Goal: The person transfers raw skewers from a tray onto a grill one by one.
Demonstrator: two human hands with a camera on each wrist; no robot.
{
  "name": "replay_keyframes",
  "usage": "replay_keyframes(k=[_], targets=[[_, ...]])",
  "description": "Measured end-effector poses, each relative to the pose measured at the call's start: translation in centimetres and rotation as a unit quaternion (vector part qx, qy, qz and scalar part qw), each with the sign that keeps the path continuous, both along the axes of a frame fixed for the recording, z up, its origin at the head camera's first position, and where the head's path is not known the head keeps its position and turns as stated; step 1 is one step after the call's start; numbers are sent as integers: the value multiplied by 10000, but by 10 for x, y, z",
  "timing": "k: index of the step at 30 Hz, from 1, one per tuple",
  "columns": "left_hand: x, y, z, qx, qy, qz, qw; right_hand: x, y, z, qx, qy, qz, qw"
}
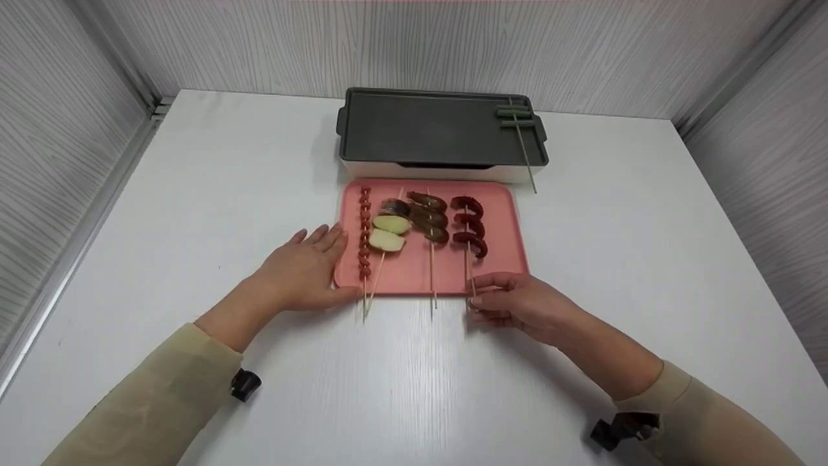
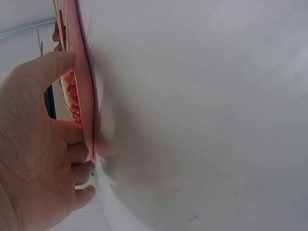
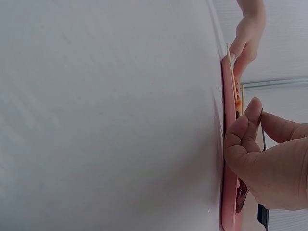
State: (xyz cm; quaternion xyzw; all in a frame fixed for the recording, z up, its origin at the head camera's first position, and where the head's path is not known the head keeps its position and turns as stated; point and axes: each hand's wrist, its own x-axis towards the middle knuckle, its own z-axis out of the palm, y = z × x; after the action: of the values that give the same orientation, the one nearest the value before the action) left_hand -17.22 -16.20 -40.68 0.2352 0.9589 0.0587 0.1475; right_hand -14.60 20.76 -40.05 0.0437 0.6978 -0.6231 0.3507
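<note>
On a pink tray (image 1: 407, 275) lie several skewers. My right hand (image 1: 527, 307) pinches the stick end of a skewer of dark red curled pieces (image 1: 469, 224), like octopus tentacles, at the tray's front right. The right wrist view shows thumb and fingers of the right hand (image 3: 269, 159) meeting at that end. My left hand (image 1: 304, 272) rests against the tray's left edge, fingers extended and thumb by the front corner. Nearest to it is a skewer of small red pieces (image 1: 365, 233). Beside that lie a skewer of pale slices (image 1: 388, 241) and a shrimp skewer (image 1: 430, 218).
Right behind the tray stands a dark griddle (image 1: 420, 126) on a white base. A skewer of green pieces (image 1: 515, 118) lies at its right end, its stick jutting over the front edge. White table (image 1: 614, 213) surrounds both, with panels at the back and sides.
</note>
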Motion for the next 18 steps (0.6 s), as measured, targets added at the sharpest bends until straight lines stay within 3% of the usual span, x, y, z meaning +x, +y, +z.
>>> replay_keyframes(k=[18], targets=[[0,0,0,-11,14,0,10000,0,1,1,-103,140,-65,9998]])
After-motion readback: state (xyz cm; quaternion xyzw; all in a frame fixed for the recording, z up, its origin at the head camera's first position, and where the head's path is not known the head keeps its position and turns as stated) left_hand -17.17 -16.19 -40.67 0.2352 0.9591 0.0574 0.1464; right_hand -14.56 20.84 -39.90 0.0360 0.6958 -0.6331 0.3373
